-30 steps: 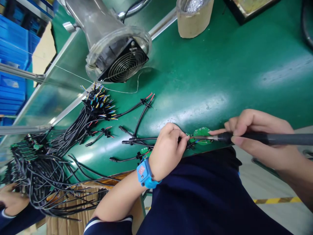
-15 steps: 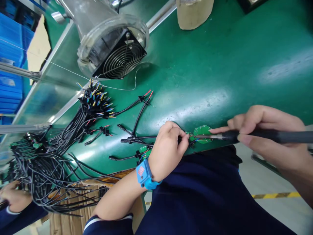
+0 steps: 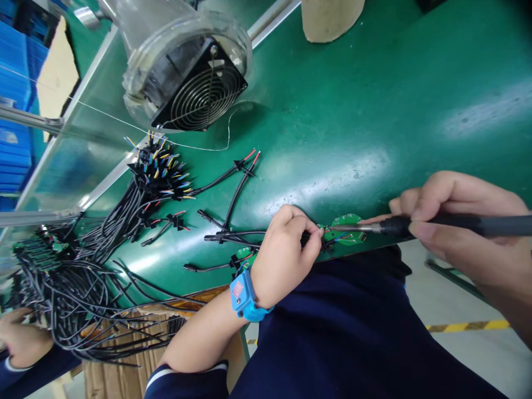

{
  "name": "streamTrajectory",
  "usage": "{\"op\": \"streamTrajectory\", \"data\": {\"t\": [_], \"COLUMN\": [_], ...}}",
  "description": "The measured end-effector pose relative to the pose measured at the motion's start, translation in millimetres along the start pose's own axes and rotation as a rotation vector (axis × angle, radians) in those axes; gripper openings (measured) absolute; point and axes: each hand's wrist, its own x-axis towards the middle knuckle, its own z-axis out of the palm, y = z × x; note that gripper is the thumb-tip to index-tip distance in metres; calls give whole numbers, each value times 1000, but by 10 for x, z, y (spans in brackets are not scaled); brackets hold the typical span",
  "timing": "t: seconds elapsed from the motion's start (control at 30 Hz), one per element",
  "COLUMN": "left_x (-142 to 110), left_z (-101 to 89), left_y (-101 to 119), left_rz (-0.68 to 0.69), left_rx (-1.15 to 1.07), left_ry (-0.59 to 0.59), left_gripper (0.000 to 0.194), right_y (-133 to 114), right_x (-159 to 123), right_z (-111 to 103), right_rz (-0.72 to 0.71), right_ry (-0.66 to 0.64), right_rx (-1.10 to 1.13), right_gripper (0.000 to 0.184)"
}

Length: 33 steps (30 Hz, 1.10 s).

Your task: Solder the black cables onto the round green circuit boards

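My right hand (image 3: 465, 213) is closed round the dark handle of a soldering iron (image 3: 368, 228), whose tip points left over a green circuit board (image 3: 351, 220). The tip is close to the small wires at the board's left part. My left hand (image 3: 286, 241), wearing a blue wrist strap (image 3: 245, 296), pinches a black cable (image 3: 305, 239) at the left side of the board. Its fingertips hide most of that cable's end. Thin coloured wires lie across the board. Another green board (image 3: 245, 257) with a cable lies partly behind my left wrist.
A bundle of black cables (image 3: 120, 210) with stripped coloured ends lies at left, beside a large tangle of cables (image 3: 78, 299). A fan (image 3: 208, 97) on a duct hangs above the green table (image 3: 332, 133). Another person's hand (image 3: 25, 338) is at the lower left.
The soldering iron's tip has shifted slightly left and up, over the left part of the board. My left hand stays at nearly the same place. The whole view has shifted a little.
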Motion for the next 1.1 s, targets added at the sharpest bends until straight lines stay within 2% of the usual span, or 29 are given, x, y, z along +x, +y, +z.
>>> {"op": "streamTrajectory", "data": {"t": [0.33,0.63,0.77,0.83,0.97,1.1], "left_x": [46,65,87,93,70,38], "left_z": [-67,-52,-65,-69,-62,-56], "left_y": [3,8,26,30,27,18], "left_rz": [-3,-3,-9,-15,2,13], "left_rx": [-63,-51,-29,-16,-11,-13], "left_ry": [-51,-51,-78,-89,-108,-116], "left_gripper": [8,9,10,10,10,8], "right_y": [8,13,3,-3,-5,0], "right_x": [-17,-29,-12,1,26,37], "right_z": [-7,-24,-23,-19,-12,-8], "right_rz": [-4,13,25,32,48,55], "right_ry": [-36,-38,-60,-32,105,103], "right_rx": [-24,-143,-123,-73,60,48], "right_gripper": [8,10,11,12,12,12]}}
